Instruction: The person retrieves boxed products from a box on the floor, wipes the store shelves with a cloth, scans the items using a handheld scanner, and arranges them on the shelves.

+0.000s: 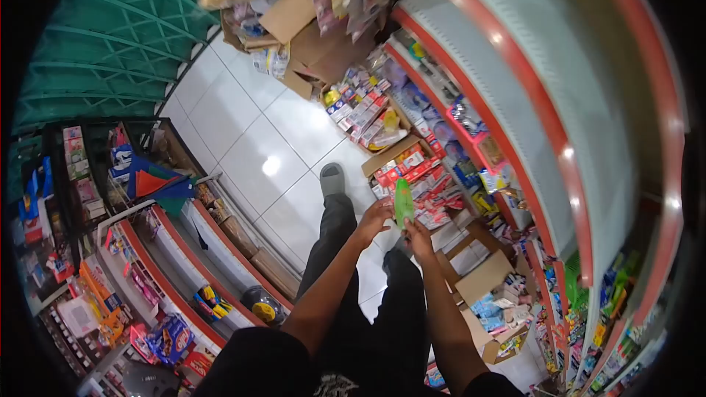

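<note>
A bright green, elongated item [403,203] stands out between my two hands, in front of my legs. My right hand [419,238] is closed on its lower end. On its left side, my left hand [376,220] has its fingers bent toward the green item; whether they touch it is unclear. Just beyond the hands, an open cardboard box [379,167] holds many small red and white packets [434,190]. Another box [376,148] behind it holds mixed small cartons and yellow packs.
Tall shelves with red edges [507,37] curve along the right. Lower stocked shelves [169,279] run along the left. More open cartons [485,279] lie at the lower right. White floor tiles [254,140] lead to a green folding gate [118,37].
</note>
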### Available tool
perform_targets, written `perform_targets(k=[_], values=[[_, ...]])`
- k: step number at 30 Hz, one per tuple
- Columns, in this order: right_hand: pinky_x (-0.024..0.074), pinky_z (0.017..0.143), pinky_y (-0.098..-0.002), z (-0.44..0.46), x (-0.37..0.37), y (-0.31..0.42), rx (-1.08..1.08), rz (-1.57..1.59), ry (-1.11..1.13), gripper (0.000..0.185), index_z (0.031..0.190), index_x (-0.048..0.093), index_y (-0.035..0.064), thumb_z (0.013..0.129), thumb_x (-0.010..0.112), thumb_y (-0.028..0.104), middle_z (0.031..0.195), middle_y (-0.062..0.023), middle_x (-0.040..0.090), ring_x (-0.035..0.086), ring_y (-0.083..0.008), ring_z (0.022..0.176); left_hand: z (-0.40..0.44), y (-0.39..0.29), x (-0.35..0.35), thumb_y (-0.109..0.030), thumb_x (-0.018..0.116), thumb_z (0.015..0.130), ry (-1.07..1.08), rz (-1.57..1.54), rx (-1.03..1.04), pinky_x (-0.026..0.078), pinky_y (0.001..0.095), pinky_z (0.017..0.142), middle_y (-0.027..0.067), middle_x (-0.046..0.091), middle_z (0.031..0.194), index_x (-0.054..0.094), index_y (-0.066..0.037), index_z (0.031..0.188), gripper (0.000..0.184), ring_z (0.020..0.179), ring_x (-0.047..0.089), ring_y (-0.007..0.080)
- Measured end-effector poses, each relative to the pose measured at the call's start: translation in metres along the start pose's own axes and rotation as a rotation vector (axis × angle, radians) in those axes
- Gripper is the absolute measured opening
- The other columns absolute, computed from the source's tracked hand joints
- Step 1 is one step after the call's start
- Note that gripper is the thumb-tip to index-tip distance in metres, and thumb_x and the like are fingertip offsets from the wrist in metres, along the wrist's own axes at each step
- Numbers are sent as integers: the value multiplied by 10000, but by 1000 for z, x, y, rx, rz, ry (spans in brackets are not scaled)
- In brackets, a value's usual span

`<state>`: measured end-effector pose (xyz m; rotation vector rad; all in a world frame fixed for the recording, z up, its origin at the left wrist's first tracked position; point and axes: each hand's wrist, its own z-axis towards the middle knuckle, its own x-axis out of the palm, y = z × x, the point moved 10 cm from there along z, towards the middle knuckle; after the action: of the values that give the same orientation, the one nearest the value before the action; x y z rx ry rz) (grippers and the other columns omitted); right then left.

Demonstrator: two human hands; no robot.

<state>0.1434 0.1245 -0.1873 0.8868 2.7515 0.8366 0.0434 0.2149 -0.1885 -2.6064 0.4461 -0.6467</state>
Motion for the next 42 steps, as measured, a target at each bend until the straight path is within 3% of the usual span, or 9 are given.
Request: perform_targets(k=[2,6,11,16,20,25,33,37,42], values=[[390,570,-235,69,8,-43,165,114,-36,360,974,587,109,838,584,442,741,44,477,453,-58,667,34,13,-57,-209,538,853,-110,-47,-2,446,370,828,59,563,1146,442,-115,1259,428,987,536,165],[283,381,-200,210,38,-35,31,-27,-127,349,762,550,102,875,540,432,552,36,437,378,-42,431,98,19,-161,-471,423,905,-216,14,22,451,323,735,49,630,1009,535,-116,1093,417,844,592,170],[306,360,-233,328,65,-20,28,-61,-191,398,748,568,68,862,553,449,532,10,454,408,-64,412,164,-3,-244,-229,365,926,-310,118,-65,457,350,766,59,626,1019,529,-93,1097,273,837,601,175],[338,405,-232,353,87,-32,69,-99,-142,346,937,588,78,876,545,416,648,-6,525,458,-75,477,209,-45,-258,-190,467,886,-321,282,-84,467,334,755,58,614,996,551,-73,1052,220,834,604,163],[346,438,-216,342,98,-9,8,161,-176,334,988,574,80,885,538,396,750,-1,555,497,-79,540,257,-73,-256,-230,502,884,-230,713,29,482,278,645,49,600,921,550,-64,1049,239,777,605,150],[481,538,-260,333,102,-12,-105,-30,-60,246,1044,560,34,894,514,224,886,-64,591,571,-136,620,329,-147,-313,-365,677,776,-684,974,445,540,303,491,80,600,863,502,-44,1098,487,722,600,185],[515,611,-270,257,104,-81,30,107,38,294,1069,537,-21,893,514,214,943,-95,597,593,-138,805,344,-194,-286,-363,723,713,-828,636,18,579,280,549,107,616,869,598,9,919,443,700,619,167],[514,605,-274,228,104,-130,143,10,-21,323,1031,565,-36,875,539,246,873,-100,624,607,-147,754,318,-213,-288,-277,738,649,-942,727,205,484,338,748,117,655,862,626,-5,885,377,781,629,208],[517,607,-270,192,117,-134,69,117,-9,299,996,571,-34,861,563,233,868,-89,632,620,-150,778,254,-216,-265,-159,707,710,-622,273,444,452,250,619,78,634,899,588,-10,1016,361,769,582,126]])
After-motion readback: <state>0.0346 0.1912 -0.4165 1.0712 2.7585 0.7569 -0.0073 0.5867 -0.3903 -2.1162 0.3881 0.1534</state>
